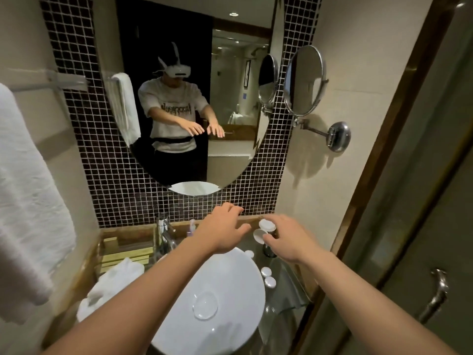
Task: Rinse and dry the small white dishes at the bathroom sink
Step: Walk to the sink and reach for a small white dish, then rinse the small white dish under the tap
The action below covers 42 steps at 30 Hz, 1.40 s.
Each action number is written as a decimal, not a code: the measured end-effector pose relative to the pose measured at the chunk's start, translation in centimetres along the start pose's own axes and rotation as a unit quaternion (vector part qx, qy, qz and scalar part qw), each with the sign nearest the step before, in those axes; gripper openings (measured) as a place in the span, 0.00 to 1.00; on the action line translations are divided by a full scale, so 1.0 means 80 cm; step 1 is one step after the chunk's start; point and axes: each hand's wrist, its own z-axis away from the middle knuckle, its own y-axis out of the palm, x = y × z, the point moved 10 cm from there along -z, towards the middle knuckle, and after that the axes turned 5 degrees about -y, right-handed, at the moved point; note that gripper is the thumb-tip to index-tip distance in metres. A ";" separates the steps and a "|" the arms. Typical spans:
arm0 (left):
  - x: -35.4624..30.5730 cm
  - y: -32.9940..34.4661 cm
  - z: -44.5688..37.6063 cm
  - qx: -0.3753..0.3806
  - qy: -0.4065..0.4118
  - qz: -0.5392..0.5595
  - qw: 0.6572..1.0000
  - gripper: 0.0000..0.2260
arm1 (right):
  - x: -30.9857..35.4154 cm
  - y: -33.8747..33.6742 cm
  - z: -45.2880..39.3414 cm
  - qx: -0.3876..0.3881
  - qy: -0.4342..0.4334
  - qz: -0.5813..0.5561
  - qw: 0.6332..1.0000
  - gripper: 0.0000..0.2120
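Two small white dishes (263, 229), round and shallow, sit stacked askew at the back right of the white sink basin (230, 316), one tilted against the other. Three more small white dishes (268, 277) lie along the basin's right rim. The right hand (286, 242) hovers just beside the stacked pair, fingers loosely spread, holding nothing. The left hand (225, 230) reaches over the basin's back edge, fingers wide, empty. A faucet (166, 235) stands behind the basin to the left.
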 end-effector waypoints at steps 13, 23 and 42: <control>0.088 0.009 -0.098 0.010 -0.059 -0.011 0.998 0.26 | 0.008 0.069 -0.148 0.038 -0.061 -0.009 0.997 0.27; 0.152 0.054 -0.139 0.021 -0.119 -0.022 0.992 0.26 | 0.008 0.132 -0.222 0.104 -0.117 -0.010 0.988 0.25; 0.301 0.206 -0.177 0.159 -0.130 -0.024 0.978 0.20 | 0.040 0.325 -0.304 0.247 -0.106 0.023 0.963 0.24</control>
